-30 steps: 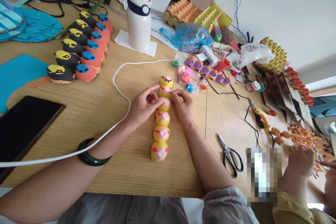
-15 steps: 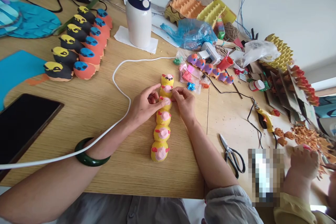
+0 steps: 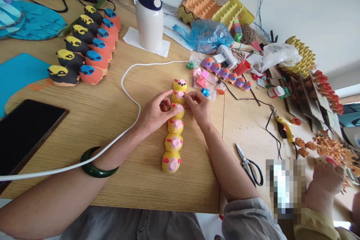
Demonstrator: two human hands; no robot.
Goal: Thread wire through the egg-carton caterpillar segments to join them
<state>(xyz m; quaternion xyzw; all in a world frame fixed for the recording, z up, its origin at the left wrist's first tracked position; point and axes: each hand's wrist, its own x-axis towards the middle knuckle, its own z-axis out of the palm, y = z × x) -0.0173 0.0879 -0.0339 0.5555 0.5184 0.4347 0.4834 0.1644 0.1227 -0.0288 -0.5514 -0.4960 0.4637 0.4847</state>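
Note:
A yellow strip of rounded bumps [image 3: 173,142], like egg-carton cups, lies lengthwise before me. Pink patches and small red pieces sit on the bumps, and the farthest one also bears dark eye-like marks. My left hand [image 3: 159,110] steadies the strip, its thumb on the third bump from the far end and its index fingertip beside the second. On the other side, my right hand [image 3: 199,107] pinches thumb and forefinger together at the edge of the second bump. Whatever is between those fingertips is too small to make out.
A white cable [image 3: 123,133] crosses my left forearm. Scissors [image 3: 247,163] lie to the right, near another person's hand [image 3: 327,176]. Small clay bags [image 3: 201,80] and a purple-orange strip [image 3: 225,73] lie beyond. A white bottle [image 3: 150,18], black-yellow strips [image 3: 67,58] and a tablet [image 3: 28,131] stand or lie leftward.
My hands hold almost the same pose at the strip. The other person's hand at the right has shifted slightly, and the view has moved a little.

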